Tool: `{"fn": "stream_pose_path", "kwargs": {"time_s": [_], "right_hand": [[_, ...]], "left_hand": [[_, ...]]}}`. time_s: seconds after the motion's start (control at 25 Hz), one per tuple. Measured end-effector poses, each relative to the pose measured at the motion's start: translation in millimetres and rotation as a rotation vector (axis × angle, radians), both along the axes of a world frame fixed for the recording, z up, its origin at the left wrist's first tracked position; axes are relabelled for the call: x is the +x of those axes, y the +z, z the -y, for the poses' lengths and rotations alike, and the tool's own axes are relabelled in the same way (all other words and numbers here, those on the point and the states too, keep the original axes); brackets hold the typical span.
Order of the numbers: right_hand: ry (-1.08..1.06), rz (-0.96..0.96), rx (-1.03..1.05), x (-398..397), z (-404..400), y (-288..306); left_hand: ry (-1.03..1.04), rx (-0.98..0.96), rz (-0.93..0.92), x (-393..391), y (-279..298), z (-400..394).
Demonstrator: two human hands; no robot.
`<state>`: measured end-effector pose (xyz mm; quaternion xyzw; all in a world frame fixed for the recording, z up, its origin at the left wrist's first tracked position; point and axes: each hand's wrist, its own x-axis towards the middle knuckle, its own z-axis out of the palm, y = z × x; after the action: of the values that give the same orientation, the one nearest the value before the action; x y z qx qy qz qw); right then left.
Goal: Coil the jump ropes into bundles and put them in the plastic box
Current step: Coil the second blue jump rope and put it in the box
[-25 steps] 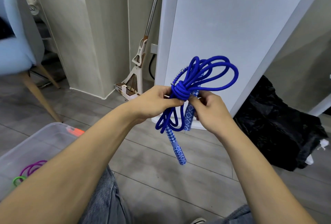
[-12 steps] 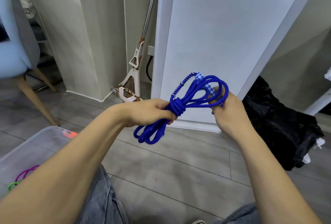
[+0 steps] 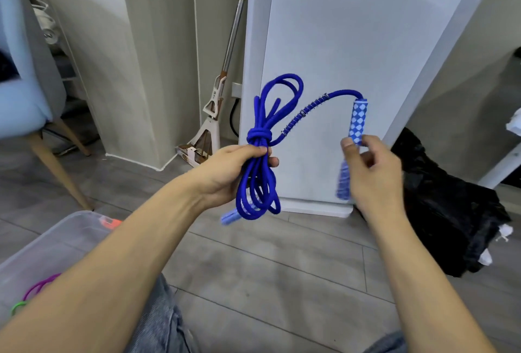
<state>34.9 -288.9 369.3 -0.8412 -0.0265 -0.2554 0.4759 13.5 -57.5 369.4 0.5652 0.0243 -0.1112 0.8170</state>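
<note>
My left hand [image 3: 231,172] grips a coiled blue jump rope [image 3: 258,155] just below its knot, loops sticking up and hanging down. A free strand with a metal spring arcs right to a blue-and-white checkered handle [image 3: 357,123], which my right hand [image 3: 372,172] pinches between thumb and fingers. The second handle [image 3: 229,216] hangs blurred below the coil. A clear plastic box [image 3: 56,242] sits at the lower left, holding purple and green ropes [image 3: 36,290], partly hidden by my left forearm.
A white panel [image 3: 352,70] leans against the wall straight ahead, with a mop [image 3: 217,104] to its left. A black bag [image 3: 451,206] lies on the floor at right. A blue chair [image 3: 25,76] with wooden legs stands at left.
My right hand has pulled one handle and its strand out of the bundle and to the right. The coil now stands upright in my left hand.
</note>
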Motion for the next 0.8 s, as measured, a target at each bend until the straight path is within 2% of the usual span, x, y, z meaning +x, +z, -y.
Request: {"fn": "stream_pose_path", "kwargs": {"time_s": [0.08, 0.2, 0.32, 0.44, 0.56, 0.72, 0.8], "right_hand": [[0.107, -0.081, 0.090, -3.4, -18.1, -0.4], [0.122, -0.137, 0.137, -7.1, -32.2, -3.8], [0.081, -0.068, 0.214, -10.1, -32.6, -2.5], [0.088, -0.009, 0.246, -12.3, -31.9, 2.9], [0.111, -0.098, 0.331, -13.9, -38.7, 1.4], [0.093, -0.125, 0.337, -17.0, -42.1, 0.6], [0.131, -0.202, 0.424, -16.3, -44.2, -0.3]], "left_hand": [[0.007, -0.031, 0.005, -2.6, 1.6, 6.3], [-0.010, -0.039, 0.020, -2.0, 2.0, 9.7], [-0.030, -0.111, 0.038, 0.1, 3.4, 8.2], [-0.018, -0.091, 0.044, -2.0, 4.1, 10.5], [0.000, -0.048, 0.036, -6.3, 6.5, 14.4], [0.057, -0.056, 0.066, -8.5, 11.4, 14.9], [0.077, -0.058, 0.078, -10.1, 12.9, 14.9]]}}
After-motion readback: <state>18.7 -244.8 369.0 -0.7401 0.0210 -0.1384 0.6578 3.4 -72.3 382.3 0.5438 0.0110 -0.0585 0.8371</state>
